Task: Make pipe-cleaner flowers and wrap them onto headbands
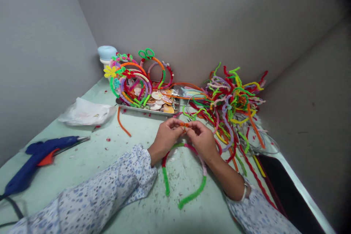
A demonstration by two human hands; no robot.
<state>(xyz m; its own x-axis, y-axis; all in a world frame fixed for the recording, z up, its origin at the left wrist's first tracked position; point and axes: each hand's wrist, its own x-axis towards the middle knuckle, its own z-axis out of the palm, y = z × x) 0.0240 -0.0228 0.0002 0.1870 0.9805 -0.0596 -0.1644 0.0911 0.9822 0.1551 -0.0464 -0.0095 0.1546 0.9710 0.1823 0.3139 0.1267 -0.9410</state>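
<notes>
Between the fingertips of both hands is a small orange pipe-cleaner shape [184, 125], partly covered by the fingers. My left hand [168, 135] pinches it from the left, and my right hand [202, 138] pinches it from the right. Just below the hands, a headband wrapped in green, red and pink pipe cleaner [192, 199] rests on the table with its two ends toward me. Its top passes close under the fingers; whether the orange piece is joined to it I cannot tell.
Finished colourful headbands [131, 80] lean over a metal tray [142, 110] of shells. Loose pipe cleaners [233, 106] pile up at the right, beside a dark flat object [290, 190]. At the left are a blue glue gun [41, 159], a white plastic bag [87, 112] and a blue-lidded container [107, 52].
</notes>
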